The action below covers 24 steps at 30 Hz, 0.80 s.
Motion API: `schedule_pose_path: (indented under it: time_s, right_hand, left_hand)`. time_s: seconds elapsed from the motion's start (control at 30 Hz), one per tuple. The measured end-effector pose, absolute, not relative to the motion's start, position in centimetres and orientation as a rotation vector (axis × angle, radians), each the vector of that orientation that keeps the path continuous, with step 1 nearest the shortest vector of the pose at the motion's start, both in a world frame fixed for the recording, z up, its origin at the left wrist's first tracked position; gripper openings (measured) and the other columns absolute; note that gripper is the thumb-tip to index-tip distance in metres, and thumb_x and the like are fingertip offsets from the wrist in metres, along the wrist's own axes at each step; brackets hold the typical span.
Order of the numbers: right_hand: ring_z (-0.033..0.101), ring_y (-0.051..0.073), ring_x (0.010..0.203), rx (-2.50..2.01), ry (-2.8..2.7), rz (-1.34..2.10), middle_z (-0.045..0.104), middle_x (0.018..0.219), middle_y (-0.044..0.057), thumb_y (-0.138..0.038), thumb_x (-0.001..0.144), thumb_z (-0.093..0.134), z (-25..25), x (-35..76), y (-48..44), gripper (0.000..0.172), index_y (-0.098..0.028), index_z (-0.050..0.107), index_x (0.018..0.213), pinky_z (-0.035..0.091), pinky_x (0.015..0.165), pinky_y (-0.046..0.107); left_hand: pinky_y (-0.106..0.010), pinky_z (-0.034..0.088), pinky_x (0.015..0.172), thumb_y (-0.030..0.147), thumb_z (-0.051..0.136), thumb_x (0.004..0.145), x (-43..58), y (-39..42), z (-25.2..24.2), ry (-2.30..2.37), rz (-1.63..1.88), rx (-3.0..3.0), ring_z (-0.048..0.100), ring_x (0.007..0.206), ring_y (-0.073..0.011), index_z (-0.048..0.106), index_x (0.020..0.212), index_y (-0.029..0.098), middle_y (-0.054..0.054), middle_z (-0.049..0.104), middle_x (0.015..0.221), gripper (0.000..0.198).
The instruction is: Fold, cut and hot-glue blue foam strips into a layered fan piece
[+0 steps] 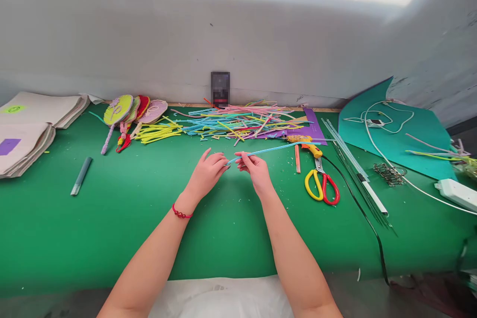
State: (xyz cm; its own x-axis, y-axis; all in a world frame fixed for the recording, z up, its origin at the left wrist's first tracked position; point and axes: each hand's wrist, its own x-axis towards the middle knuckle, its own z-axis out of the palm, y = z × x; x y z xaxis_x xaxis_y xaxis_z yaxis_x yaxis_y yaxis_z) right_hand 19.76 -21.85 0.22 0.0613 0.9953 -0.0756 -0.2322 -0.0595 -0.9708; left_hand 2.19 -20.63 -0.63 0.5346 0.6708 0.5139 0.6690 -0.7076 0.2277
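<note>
A light blue pipe cleaner [278, 148] runs from between my hands out to the right, over the table. My right hand [255, 171] pinches it near its left part, thumb and fingers closed. At its left end, the fingertips of my left hand [208, 171] are closed on the tip. Behind my hands lies a heap of cut pipe cleaners [231, 121] in blue, pink, yellow and other colours. A bunch of yellow pipe cleaners [158, 132] sits at the heap's left.
Right of my hands lie scissors [322, 184], a glue gun [303, 141], glue sticks [345, 146] and thin green wires [363, 189]. Fan-shaped pipe-cleaner pieces [119, 109] rest back left, near paper stacks [24, 146] and a grey-blue marker [81, 176]. A dark phone-like object [220, 88] leans on the wall.
</note>
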Motion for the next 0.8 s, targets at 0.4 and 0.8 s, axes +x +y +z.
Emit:
schedule_pose_path:
  time_s: [0.4, 0.8]
  right_hand:
    - [0.057, 0.011, 0.065, -1.154, -0.980, 1.292, 0.065, 0.071, 0.002, -0.057, 0.070, 0.068, 0.26, 19.89, -21.87, 0.041, -0.020, 0.075, 0.086, 0.048, 0.065, 0.026]
    - [0.059, 0.013, 0.062, -1.169, -0.966, 1.277, 0.069, 0.069, 0.005, -0.066, 0.068, 0.065, 0.55, 19.64, -21.88, 0.049, -0.017, 0.068, 0.076, 0.048, 0.062, 0.027]
  left_hand:
    - [-0.042, 0.044, 0.103, 0.021, 0.037, 0.098, 2.28, -20.80, -0.42, 1.141, 0.833, 2.788, 0.064, 0.088, -0.0149, 0.060, 0.093, 0.020, -0.004, 0.068, 0.098, 0.024]
    - [-0.041, 0.042, 0.105, 0.024, 0.038, 0.098, 2.16, -20.70, -0.36, 1.205, 0.886, 2.756, 0.062, 0.090, -0.0147, 0.061, 0.091, 0.020, -0.004, 0.067, 0.098, 0.024]
